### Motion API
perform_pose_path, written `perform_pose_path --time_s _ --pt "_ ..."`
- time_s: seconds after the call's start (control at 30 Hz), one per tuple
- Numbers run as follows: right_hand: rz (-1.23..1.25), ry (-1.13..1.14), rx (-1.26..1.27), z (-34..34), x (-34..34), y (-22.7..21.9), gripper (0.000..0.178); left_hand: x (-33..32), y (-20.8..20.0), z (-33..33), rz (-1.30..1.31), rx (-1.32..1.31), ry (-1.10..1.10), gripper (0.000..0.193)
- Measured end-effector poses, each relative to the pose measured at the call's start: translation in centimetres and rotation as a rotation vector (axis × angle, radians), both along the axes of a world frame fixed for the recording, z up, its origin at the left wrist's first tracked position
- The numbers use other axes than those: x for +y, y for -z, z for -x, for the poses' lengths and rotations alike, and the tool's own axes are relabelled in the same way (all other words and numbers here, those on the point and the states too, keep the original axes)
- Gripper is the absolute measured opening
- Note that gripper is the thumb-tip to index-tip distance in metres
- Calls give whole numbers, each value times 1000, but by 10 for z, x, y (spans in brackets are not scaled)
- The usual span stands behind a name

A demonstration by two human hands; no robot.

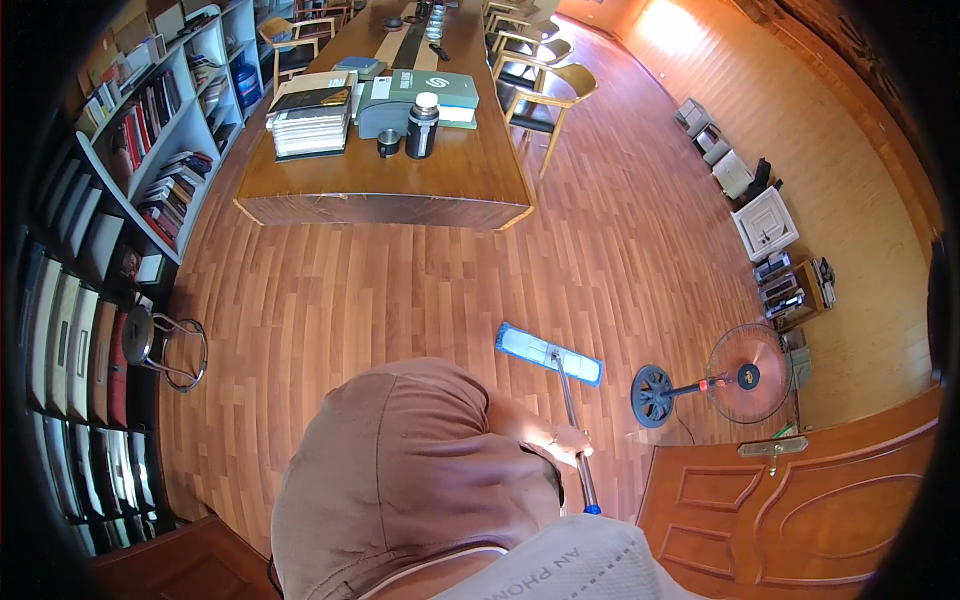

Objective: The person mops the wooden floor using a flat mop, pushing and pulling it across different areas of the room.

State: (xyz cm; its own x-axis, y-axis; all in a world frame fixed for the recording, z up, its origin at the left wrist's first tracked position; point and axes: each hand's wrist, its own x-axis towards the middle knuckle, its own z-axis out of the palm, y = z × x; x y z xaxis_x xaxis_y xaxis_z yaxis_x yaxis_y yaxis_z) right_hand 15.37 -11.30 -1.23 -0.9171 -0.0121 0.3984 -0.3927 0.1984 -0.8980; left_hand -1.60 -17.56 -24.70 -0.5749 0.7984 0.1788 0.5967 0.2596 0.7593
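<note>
My left hand (570, 444) is closed round the metal pole of a flat mop, its forearm reaching across from a brown sleeve (400, 440). The pole (570, 390) slants from the blue-edged mop head (548, 353) down to a blue fitting just below my hand. Flat on the wood-plank floor lies the mop head, a long pad with a pale blue top plate. The pole's upper end is hidden behind a white mask (580, 565) at the lower edge. My right hand does not show.
A standing fan (653, 396) is right of the mop, near an open wooden door (800, 510). Ahead stands a long wooden table (380, 190) with papers, a flask and a cup. A round stool (140, 335) and bookshelves (150, 140) line the left; chairs (545, 95) flank the table.
</note>
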Motion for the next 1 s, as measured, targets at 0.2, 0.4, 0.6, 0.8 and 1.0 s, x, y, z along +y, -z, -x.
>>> perform_pose_path --time_s 0.2,0.4,0.6,0.8,1.0 --pt "-24 -16 -100 -32 -14 -27 24 3 18 -7 6 -24 2 16" --pt "-53 -96 -74 -47 -4 -40 25 4 20 -20 32 -5 8 19" --pt "-112 -249 45 -58 14 -52 26 17 27 -43 41 -58 5 20" --pt "-181 -396 158 -70 36 -61 27 29 3 -91 126 -68 65 20" --pt "-239 -444 251 -114 48 -72 29 48 -25 -154 104 99 272 19"
